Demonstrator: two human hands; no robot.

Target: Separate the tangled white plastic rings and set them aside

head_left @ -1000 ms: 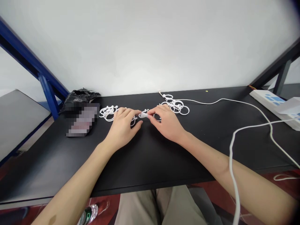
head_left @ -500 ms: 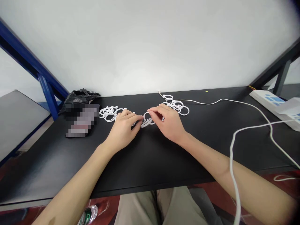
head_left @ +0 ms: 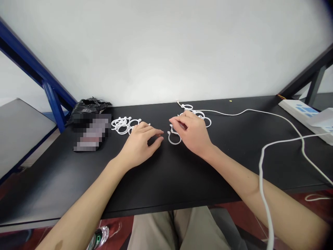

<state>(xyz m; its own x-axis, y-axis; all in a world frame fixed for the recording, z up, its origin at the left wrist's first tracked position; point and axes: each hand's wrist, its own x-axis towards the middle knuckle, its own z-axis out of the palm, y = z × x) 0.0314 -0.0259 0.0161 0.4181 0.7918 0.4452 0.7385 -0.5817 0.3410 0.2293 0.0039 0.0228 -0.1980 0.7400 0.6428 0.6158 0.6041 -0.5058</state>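
My left hand (head_left: 140,144) rests over the black table with thumb and forefinger apart and nothing between them. White plastic rings with small knobs (head_left: 121,126) lie in a loose cluster beyond its left side, some partly covered by the hand. My right hand (head_left: 194,133) is closed in a pinch around part of the white rings; the exact grip is hidden by the fingers. A white ring with a gap and a knob (head_left: 174,143) shows below its fingertips. More white rings (head_left: 206,121) spread behind the right hand, partly hidden.
A black plastic bag (head_left: 88,106) and a blurred-out packet (head_left: 93,133) are at the left. A white cable (head_left: 234,115) crosses the table and hangs over my right forearm. At the right stands a white power strip (head_left: 299,111). A bottle (head_left: 100,238) is below the front edge.
My hands have moved apart. The left hand has let go of the white ring and its fingers have spread; the right hand has shifted slightly right with the rings.
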